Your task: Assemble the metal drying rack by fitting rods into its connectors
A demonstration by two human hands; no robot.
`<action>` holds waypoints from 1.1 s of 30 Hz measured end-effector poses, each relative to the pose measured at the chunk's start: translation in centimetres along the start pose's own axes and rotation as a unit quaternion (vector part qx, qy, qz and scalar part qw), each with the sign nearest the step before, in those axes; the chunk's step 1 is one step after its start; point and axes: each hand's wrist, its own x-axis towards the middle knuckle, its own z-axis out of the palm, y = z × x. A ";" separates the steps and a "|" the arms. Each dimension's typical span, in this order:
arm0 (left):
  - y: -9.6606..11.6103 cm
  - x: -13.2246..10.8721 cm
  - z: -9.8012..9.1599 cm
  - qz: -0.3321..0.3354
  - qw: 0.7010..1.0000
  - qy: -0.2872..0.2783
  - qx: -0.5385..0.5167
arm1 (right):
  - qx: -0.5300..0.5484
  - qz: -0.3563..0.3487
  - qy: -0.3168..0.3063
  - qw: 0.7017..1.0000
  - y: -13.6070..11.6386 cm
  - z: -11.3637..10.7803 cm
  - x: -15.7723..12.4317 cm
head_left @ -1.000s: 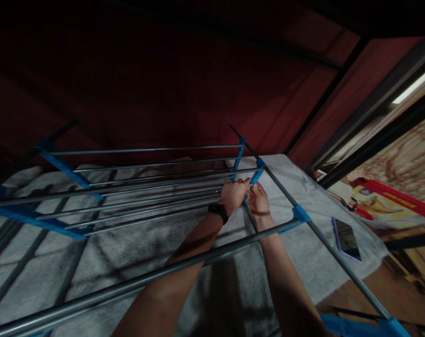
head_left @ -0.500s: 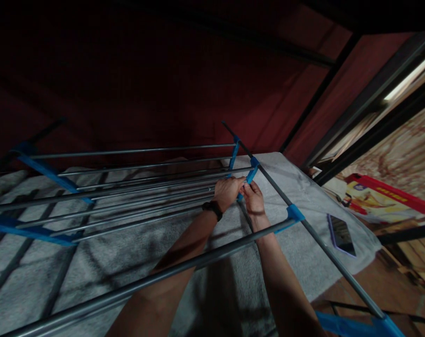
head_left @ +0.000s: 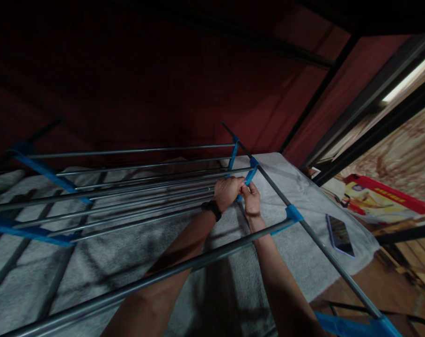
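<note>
A rack of grey metal tubes joined by blue plastic brackets lies in front of me. My left hand (head_left: 228, 193), with a dark watch on its wrist, is closed round the right end of a thin grey tube (head_left: 194, 193). Beside it, my right hand (head_left: 252, 200) has its fingers bent and pressed against the lower part of a blue bracket (head_left: 251, 173). The fingertips of both hands meet there and cover the joint between tube and bracket. Both forearms reach under a thicker front tube (head_left: 156, 276).
A grey towel-like cloth (head_left: 304, 262) lies beneath the rack. On it, to the right, rests a phone (head_left: 340, 235). A red and yellow box (head_left: 377, 199) stands farther right. Behind rises a dark red wall (head_left: 184, 93). Blue brackets (head_left: 47, 171) hold the tubes' left ends.
My right hand has shifted very slightly left, closer to my left hand. The view has moved a little; the rack otherwise looks the same.
</note>
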 end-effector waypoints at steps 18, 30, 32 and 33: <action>0.5 0.2 -0.3 -0.004 1.000 -0.014 -0.002 | -0.041 0.003 0.002 0.999 -0.7 0.1 -0.3; -2.2 -3.8 0.0 0.019 0.994 0.071 0.079 | -0.027 0.032 0.018 0.999 0.3 -1.3 0.0; -2.7 -4.3 0.1 0.020 0.995 0.060 0.078 | -0.029 0.029 0.019 0.999 0.4 -1.3 0.0; -2.9 -4.4 0.1 0.022 0.995 0.055 0.076 | -0.028 0.029 0.020 0.999 0.4 -1.3 0.0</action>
